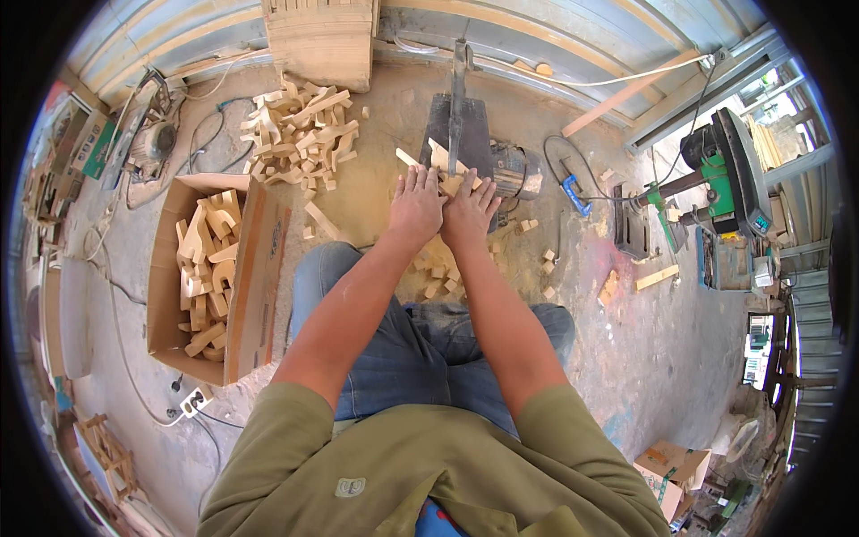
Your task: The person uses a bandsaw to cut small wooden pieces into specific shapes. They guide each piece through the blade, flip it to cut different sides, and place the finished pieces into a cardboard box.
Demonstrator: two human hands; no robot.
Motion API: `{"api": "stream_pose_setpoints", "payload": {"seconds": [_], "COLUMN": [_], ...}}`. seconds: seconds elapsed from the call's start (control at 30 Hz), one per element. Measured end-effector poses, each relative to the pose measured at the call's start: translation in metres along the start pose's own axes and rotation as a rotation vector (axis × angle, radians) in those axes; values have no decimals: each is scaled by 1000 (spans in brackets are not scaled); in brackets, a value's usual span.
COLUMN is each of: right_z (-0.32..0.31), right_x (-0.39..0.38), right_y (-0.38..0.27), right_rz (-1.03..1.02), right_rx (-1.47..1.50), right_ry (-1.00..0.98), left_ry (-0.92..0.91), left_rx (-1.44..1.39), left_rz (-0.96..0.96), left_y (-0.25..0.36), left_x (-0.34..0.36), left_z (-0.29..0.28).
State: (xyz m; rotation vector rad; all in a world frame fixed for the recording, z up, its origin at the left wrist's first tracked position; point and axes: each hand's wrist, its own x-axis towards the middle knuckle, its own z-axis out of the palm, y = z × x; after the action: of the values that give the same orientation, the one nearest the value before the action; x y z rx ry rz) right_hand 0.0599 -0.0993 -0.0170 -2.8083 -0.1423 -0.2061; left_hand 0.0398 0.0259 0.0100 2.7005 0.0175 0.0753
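Observation:
A low machine with a dark flat table (pixel 434 121) and a narrow grey metal bar (pixel 458 89) down its middle stands before me, its motor (pixel 515 173) at the right. My left hand (pixel 414 204) and my right hand (pixel 466 209) lie side by side at the near end of the table, holding a light wooden piece (pixel 442 154) against the bar. Their fingers stretch forward over the wood, partly hiding it; the thumbs are hard to make out. Another pale strip (pixel 405 156) lies beside my left fingertips.
A cardboard box (pixel 250 304) of cut wooden shapes is left of my knees, a heap of pieces (pixel 300 134) beyond it. Offcuts (pixel 447 273) litter the floor. A green-and-black machine (pixel 716 183) stands right, a power strip (pixel 197 401) lower left, cables around.

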Motion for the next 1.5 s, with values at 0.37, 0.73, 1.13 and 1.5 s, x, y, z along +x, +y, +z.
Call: {"api": "stream_pose_setpoints", "payload": {"seconds": [0.37,0.73,1.13,1.5], "right_z": [-46,-59,-51,-47], "right_x": [28,50,64,63], "right_y": [60,76,87,85], "right_rz": [-449,-653,-738,-690], "right_rx": [9,-18,-74,-53], "right_ry": [-128,-129,-117,-132], "left_ry": [102,200,295,298], "left_rx": [-79,-101,-157,-137], "left_rz": [-152,-159,-211,-217], "left_y": [32,32,41,38], "left_x": [-14,-10,-8,-5], "left_z": [19,38,37,37]}}
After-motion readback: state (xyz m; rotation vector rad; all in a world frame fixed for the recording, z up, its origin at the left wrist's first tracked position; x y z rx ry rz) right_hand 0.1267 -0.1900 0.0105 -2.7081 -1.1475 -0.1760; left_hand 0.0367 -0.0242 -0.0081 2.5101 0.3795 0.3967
